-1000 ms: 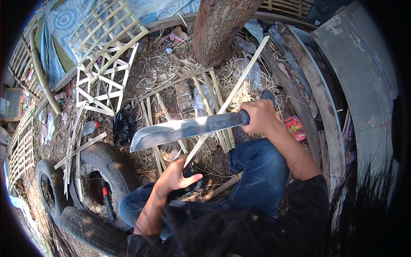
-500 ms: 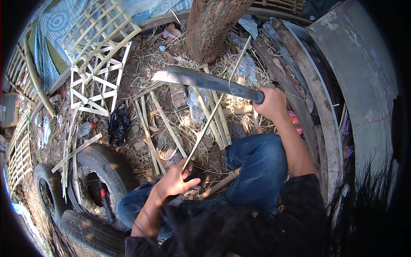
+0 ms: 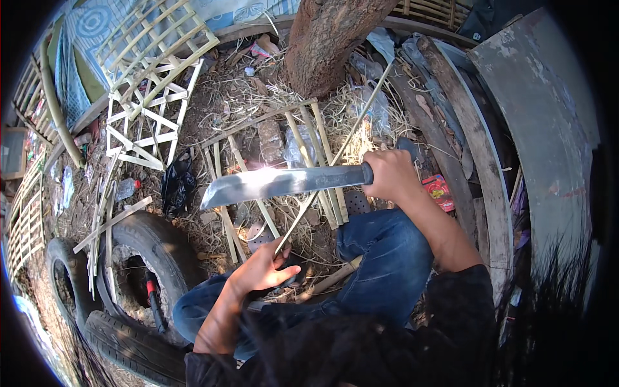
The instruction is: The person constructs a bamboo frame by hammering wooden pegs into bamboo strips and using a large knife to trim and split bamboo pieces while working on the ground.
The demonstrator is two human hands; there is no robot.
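Note:
My right hand (image 3: 389,173) is closed round the dark handle of a machete (image 3: 277,182). Its long, shiny blade points left across the middle of the view, the tip a little lower than the handle. Between the fingers of my left hand (image 3: 261,269) is the near end of a thin bamboo strip (image 3: 361,122). The strip slants up to the far right, and the blade crosses in front of it. Whether the blade touches the strip I cannot tell. Beneath lies a frame of bamboo slats (image 3: 258,120) on the ground, partly hidden by the blade.
A tree trunk (image 3: 322,48) stands at the far middle, with bamboo shavings (image 3: 251,87) around it. Bamboo lattices (image 3: 151,122) lean at the left, above old tyres (image 3: 155,242). Weathered planks (image 3: 474,142) and a grey board (image 3: 538,129) line the right side.
The machete has come down and nearer to me, its tip swinging lower left. My right hand has moved slightly left and down. My left hand stays on the strip, almost in place.

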